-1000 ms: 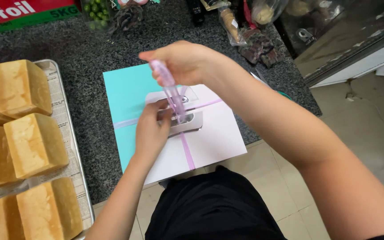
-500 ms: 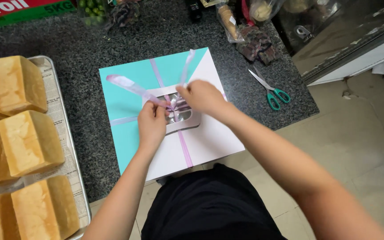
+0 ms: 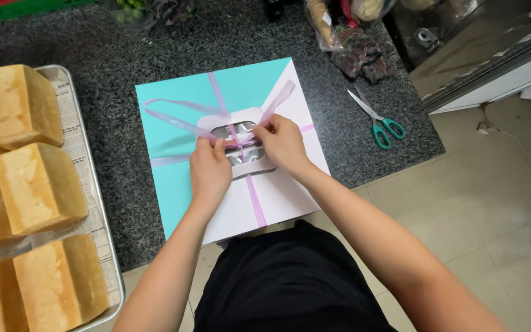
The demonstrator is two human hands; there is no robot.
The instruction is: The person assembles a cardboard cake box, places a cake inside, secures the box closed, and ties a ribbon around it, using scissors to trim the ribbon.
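While both hands, left hand and right hand, pinch lilac ribbon over box window, knot seemingly half-tied; next needs even pull.

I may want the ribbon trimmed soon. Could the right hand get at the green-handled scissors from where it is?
Probably yes. The scissors lie in the open on the dark counter, to the right of the box, nothing between. But the right hand is now pinching the ribbon.

Box window: partly covered by both hands.
Tray: cut off at left edge.
Bags: cropped by top edge.
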